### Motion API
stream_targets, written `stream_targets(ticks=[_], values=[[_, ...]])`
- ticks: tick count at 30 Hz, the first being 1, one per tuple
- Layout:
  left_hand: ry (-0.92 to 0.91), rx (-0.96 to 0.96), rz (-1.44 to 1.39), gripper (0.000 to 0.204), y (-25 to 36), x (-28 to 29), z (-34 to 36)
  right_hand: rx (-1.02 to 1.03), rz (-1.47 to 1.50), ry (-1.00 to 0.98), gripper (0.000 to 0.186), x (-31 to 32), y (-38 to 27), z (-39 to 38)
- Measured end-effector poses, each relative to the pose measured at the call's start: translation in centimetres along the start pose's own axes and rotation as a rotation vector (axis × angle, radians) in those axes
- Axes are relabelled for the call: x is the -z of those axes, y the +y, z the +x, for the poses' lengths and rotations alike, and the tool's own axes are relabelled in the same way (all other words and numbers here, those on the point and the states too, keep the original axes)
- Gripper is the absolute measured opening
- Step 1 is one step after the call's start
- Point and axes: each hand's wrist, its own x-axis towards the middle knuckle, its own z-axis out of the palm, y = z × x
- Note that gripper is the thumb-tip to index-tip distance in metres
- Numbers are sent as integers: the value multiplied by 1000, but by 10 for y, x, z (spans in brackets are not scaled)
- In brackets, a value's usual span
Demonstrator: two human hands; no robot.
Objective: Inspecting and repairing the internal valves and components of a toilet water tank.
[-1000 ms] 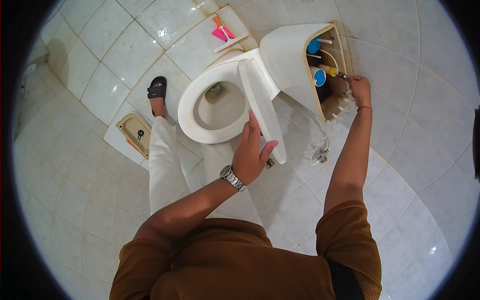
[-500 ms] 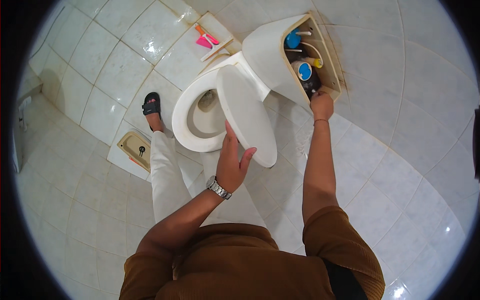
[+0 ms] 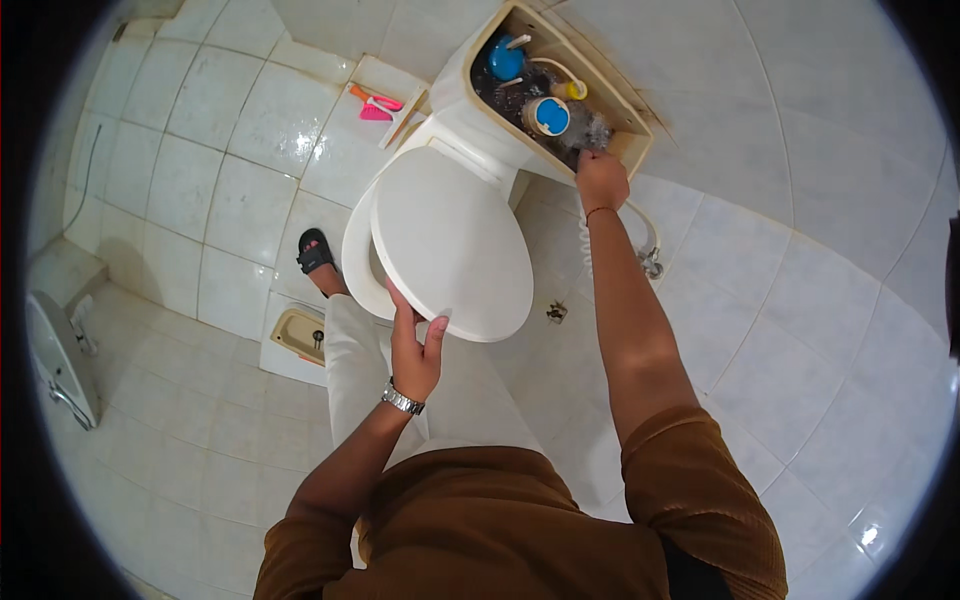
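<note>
My left hand [image 3: 412, 358] grips the near edge of the white toilet lid [image 3: 455, 245], thumb on top and fingers at the underside. The lid lies tilted over the toilet bowl [image 3: 357, 250], whose left rim still shows. At the near right corner of the uncovered cistern [image 3: 640, 140], my right hand [image 3: 603, 183] is closed, its fingertips hidden at the inner wall. Churning water fills the cistern around a blue float [image 3: 507, 60], a blue-topped flush valve [image 3: 552, 117] and a yellow-capped part [image 3: 572, 91].
A pink brush-like tool [image 3: 376, 104] with an orange handle lies left of the cistern. A shallow beige tray-like piece [image 3: 297, 333] is beside my left leg. A wall valve [image 3: 650, 265] with a coiled hose is at right; a floor drain [image 3: 556, 312] and a washbasin [image 3: 62, 350] also show.
The toilet lid has come down over the bowl with my left hand on its edge. Water in the cistern now splashes near my right hand. The view has shifted.
</note>
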Motion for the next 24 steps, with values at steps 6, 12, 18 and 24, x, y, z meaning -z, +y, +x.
stream_targets(ticks=[6,12,18,24], values=[[-104,108,8,78,11,6,0,-42,-46,-221,35,-1,4,10],[-119,50,-11,78,15,0,6,123,-52,-269,30,-5,14,13],[-95,43,-21,78,16,-2,7,-51,96,-247,31,6,0,11],[-83,106,1,75,11,7,-2,103,0,-313,45,6,3,16]])
